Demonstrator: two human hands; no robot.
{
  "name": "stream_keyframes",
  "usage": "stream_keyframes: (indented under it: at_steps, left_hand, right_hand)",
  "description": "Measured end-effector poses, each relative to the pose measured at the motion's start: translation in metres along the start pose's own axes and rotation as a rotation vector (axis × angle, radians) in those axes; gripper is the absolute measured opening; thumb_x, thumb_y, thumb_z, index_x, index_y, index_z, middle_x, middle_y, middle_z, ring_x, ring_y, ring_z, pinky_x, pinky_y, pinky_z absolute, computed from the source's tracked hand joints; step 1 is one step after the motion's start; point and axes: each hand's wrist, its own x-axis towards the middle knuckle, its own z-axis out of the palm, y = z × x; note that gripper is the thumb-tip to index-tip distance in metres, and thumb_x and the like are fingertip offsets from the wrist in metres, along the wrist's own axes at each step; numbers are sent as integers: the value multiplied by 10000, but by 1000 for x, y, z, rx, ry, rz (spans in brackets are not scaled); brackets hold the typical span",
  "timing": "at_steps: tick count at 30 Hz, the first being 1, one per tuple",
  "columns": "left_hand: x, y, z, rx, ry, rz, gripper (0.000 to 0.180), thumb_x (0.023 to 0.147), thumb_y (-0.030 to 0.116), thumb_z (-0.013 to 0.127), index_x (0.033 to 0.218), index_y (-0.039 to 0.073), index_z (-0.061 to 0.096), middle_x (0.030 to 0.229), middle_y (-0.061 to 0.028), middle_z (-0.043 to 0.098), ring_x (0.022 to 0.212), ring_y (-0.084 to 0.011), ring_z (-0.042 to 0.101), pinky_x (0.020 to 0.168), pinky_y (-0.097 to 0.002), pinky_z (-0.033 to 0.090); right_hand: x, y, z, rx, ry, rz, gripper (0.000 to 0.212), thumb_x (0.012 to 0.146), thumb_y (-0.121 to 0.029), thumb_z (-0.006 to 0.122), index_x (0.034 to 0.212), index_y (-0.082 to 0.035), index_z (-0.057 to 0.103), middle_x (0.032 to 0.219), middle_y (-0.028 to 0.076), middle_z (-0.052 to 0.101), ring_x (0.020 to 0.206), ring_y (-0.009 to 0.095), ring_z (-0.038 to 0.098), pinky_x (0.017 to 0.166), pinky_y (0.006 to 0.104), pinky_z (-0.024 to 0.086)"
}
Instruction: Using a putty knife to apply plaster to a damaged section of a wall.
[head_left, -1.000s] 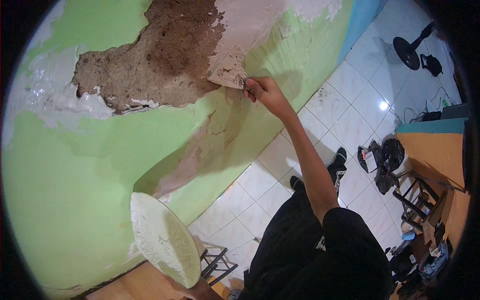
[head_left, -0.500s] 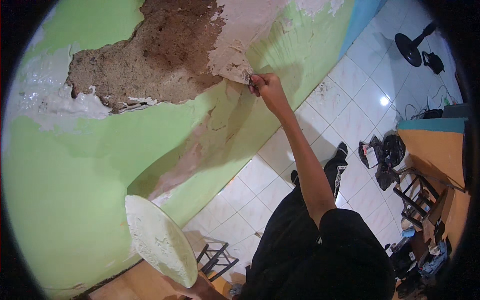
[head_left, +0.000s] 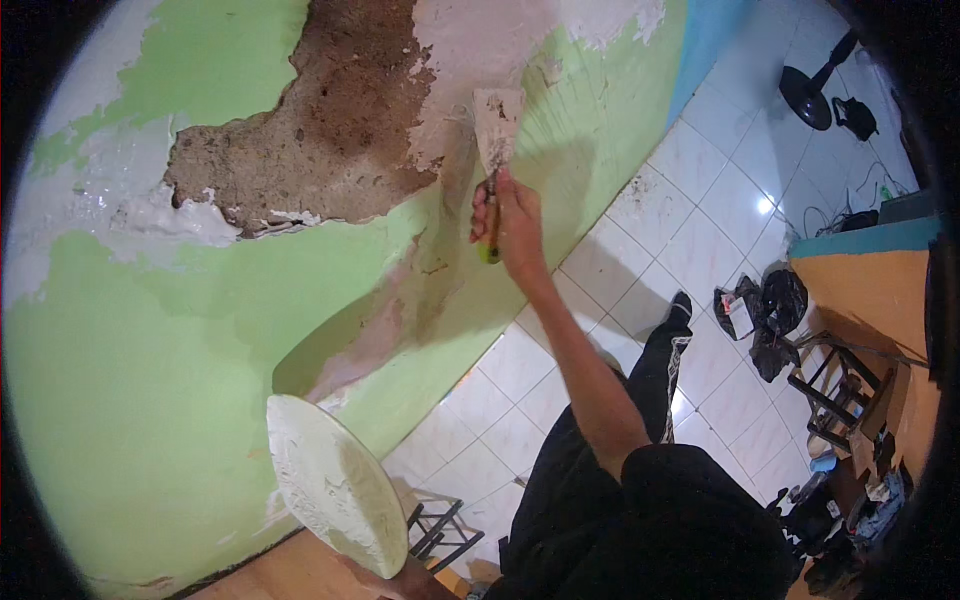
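Note:
My right hand (head_left: 513, 225) is closed round the handle of a putty knife (head_left: 497, 125). The knife's plaster-smeared blade points up and lies over the pinkish plaster beside a bare brown patch (head_left: 350, 110) of the green wall (head_left: 130, 370). At the lower left my left hand (head_left: 405, 580) holds a pale oval board (head_left: 335, 480) spread with white plaster; its fingers are mostly hidden under the board. Wet white plaster (head_left: 150, 205) shines on the wall along the left of the brown patch.
White tiles (head_left: 700, 200) cover the floor below the wall. A black stand base (head_left: 805, 100) lies at the upper right, black plastic bags (head_left: 785, 300) below it. Dark stools stand at right (head_left: 830, 395) and beside the board (head_left: 445, 535). An orange cabinet (head_left: 870, 300) edges the right.
My right hand has moved down and slightly left, and the putty knife has turned from pointing left to pointing up. The view has shifted a little; the board stays in my left hand.

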Motion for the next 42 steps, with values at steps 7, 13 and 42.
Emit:
stream_keyframes:
  at_steps: [7,13,42]
  left_hand:
    - [21,-10,-37,-378,178,-94,534,1028,336,452,1389,-55,412,1345,-196,515,1168,-265,539,978,-394,466]
    - [40,-25,-84,-165,164,133,680,968,457,508,1457,14,341,1440,-202,421,1263,-326,466,1061,-476,395]
    - [88,-53,-125,-1207,40,-142,581,1043,270,402,1530,56,168,1529,-217,269,1341,-340,407,1112,-483,371]
  right_hand:
    - [-84,30,81,-29,34,194,561,1049,-448,338,708,-32,500,538,50,483,404,160,483,400,317,426]
    - [-87,-53,110,45,137,118,563,1027,-504,338,731,-52,496,557,48,469,395,178,470,401,328,432]
    - [-106,-99,109,-303,38,100,481,1037,-402,348,756,-49,514,585,76,501,412,217,479,432,352,448]
